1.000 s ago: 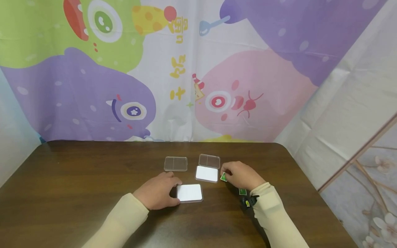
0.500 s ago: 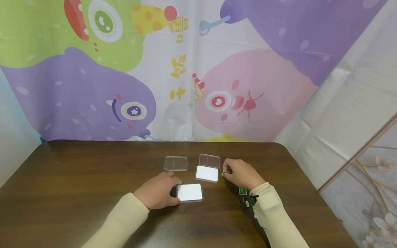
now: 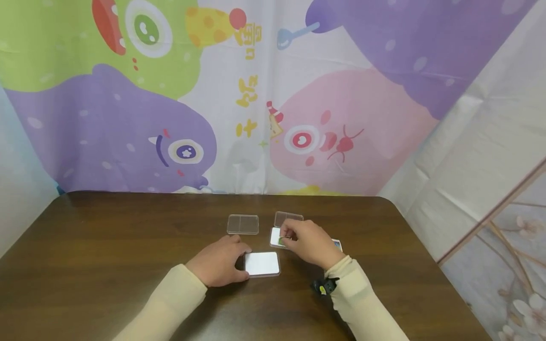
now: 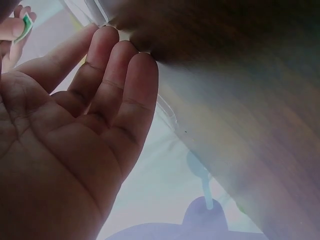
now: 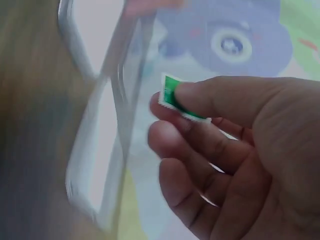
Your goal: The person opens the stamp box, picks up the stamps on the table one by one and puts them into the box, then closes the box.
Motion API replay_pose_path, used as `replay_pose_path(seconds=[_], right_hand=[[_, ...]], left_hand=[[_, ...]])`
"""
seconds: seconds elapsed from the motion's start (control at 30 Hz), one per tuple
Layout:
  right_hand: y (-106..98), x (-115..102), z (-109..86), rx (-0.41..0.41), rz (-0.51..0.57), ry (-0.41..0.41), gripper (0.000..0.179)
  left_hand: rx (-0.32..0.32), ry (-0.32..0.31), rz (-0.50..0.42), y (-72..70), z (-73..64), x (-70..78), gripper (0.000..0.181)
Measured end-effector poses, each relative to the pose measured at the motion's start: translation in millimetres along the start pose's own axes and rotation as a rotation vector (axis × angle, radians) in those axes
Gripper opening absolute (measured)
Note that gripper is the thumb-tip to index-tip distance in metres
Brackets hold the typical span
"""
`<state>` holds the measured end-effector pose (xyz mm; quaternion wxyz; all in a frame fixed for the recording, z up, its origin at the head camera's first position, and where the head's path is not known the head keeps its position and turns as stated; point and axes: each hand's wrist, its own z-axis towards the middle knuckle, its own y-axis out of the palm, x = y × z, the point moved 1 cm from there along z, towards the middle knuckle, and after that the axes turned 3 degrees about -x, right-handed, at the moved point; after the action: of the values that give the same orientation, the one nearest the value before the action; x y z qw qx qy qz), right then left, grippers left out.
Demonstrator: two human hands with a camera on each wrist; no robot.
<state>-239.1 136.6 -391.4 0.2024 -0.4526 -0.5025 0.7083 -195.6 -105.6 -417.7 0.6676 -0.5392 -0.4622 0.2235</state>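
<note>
My right hand [image 3: 310, 241] pinches a small green postage stamp [image 5: 172, 95] with toothed white edges between thumb and forefinger. It is over an open clear case with a white insert [image 3: 275, 235], covering the case's right part in the head view. The hinged lid [image 3: 285, 217] lies back behind that case. My left hand [image 3: 218, 262] holds the left end of a nearer clear plastic case [image 3: 262, 264], also with a white insert, thumb at the near corner and forefinger at the far one. The other left fingertips [image 4: 141, 65] rest on the table.
Behind the nearer case lies its clear lid-like plastic piece [image 3: 243, 224]. A white-edged, blue-toned stamp [image 3: 338, 244] shows beyond my right wrist, which carries a black strap [image 3: 325, 286]. The brown table [image 3: 128, 227] ends at a cartoon-printed curtain [image 3: 239, 156].
My right hand has moved left with the stamp, from beside the open case to above it. A blue-toned stamp has come into sight and a green one is now covered. The left hand stays put.
</note>
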Motion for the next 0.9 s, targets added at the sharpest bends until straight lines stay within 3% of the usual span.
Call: replay_pose_path(seconds=[0.2,0.47,0.57,0.77,0.9], right_hand=[[26.2,-26.2,11.4,-0.091,0.094,-0.067,0.008],[49.0,-38.4,17.0,-0.214,0.211,-0.084,0.007],[52.2,-38.9,16.9,-0.202,0.16,-0.105,0.009],[56.1,-37.9,17.7,-0.126,-0.061,-0.171,0.007],[57.4,-37.6,17.6,-0.109,-0.1,-0.175,0.008]], left_hand=[[-0.017,-0.013,-0.018,0.5,1.8,-1.0,0.047],[-0.038,-0.035,-0.025,-0.8,2.8,0.3,0.037],[-0.034,-0.026,-0.03,-1.0,2.1,0.6,0.035],[-0.03,-0.021,-0.038,-1.4,0.7,0.5,0.041],[-0.031,-0.027,-0.041,-2.1,0.0,0.6,0.043]])
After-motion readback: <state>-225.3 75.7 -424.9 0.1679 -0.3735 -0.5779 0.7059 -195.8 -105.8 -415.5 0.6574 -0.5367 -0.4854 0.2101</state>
